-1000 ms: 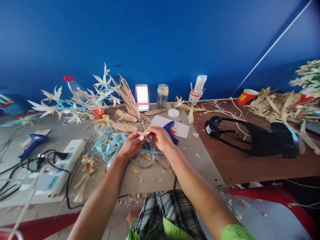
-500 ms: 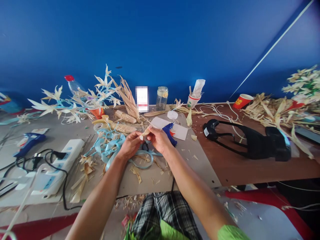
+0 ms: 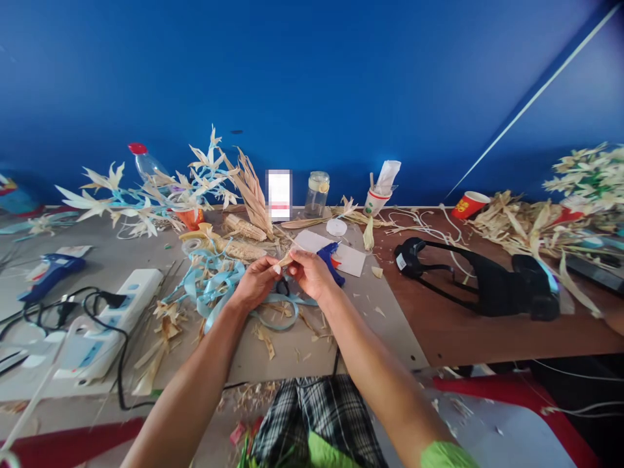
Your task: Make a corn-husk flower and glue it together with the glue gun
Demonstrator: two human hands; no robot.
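- Your left hand (image 3: pixel 256 283) and right hand (image 3: pixel 310 273) were close together, their fingertips pinched on one small corn-husk strip (image 3: pixel 286 260), above the worktable (image 3: pixel 390 325) and beside the tangled blue ribbon (image 3: pixel 217 276).
- That strip looked unfinished to judge by its bare state; whether any glue was on it, you couldn't tell.
- Further along, the husk-flower spray (image 3: pixel 147 222) on your left had its pale petals on blue stems, and the husk bouquet (image 3: pixel 582 172) at far right seemed assembled.
- Apparently unworked were the dry husk sheaf (image 3: pixel 251 195) and the husk heap (image 3: pixel 507 221).
- By count, you had two corn cobs (image 3: pixel 246 227), two hot-glue guns (image 3: pixel 331 265), one power strip (image 3: pixel 114 318) and one clear jar (image 3: pixel 316 198); the flowers overlapped too much to number.
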